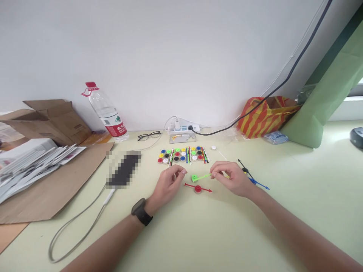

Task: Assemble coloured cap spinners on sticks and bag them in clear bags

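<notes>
A green arrow pointer (203, 176) lies across a round green base (194, 178). My right hand (231, 178) pinches the pointer's right end between thumb and fingers. My left hand (169, 185), with a black watch (141, 211) on its wrist, is to the left of the green base, apart from it. Its fingers are curled in and the thumb meets them; whether anything is between them is hidden. Just in front lies a red spinner (197, 189) with its arrow across its base. Behind my right hand, partly covered, are a black spinner (245, 170) and a blue spinner (253, 181).
Rows of coloured round bases (177, 155) and bundles of arrows (187, 155) stand farther back. Behind them are a power strip (183, 128) and glasses (149, 136). A bottle (113, 121), cable (82, 219) and cardboard (56, 181) are left; a striped bag (255, 119) is right.
</notes>
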Tool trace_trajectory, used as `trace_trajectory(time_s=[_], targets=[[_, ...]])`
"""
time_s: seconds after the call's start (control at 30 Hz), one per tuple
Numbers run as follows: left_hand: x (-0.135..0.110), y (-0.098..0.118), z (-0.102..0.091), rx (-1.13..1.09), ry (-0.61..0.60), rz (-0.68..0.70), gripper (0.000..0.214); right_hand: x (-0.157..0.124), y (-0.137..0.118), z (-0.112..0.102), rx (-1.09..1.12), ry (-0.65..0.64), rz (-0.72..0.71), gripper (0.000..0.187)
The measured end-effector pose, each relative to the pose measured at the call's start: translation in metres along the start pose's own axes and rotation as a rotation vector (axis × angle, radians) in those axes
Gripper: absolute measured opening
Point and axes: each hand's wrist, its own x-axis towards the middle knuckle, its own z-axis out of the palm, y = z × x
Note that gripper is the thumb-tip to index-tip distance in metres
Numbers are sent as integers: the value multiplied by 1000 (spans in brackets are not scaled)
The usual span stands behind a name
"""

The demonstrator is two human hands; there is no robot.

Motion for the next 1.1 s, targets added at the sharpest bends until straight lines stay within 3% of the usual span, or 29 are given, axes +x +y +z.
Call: trace_trajectory(time_s=[0.13, 0.3, 0.57, 0.73, 0.97, 1.1], targets=[[1, 1, 0, 1, -8, 2, 29, -2, -8, 5, -19, -124, 39, 23], [1, 3, -1, 16, -23, -5, 29, -3, -6, 1, -100, -104, 35, 22], [1, 2, -1, 11, -49, -1, 31, -2, 0, -22, -267, -56, 78, 26], [1, 3, -1, 12, -62, -3, 31, -5, 17, -48, -468, -65, 132, 35], [0, 3, 0, 7, -69, 0, 30, -6, 33, -80, -729, 122, 127, 40], [0, 3, 0, 1, -70, 0, 32, -5, 19, -74, -493, 230, 93, 35]])
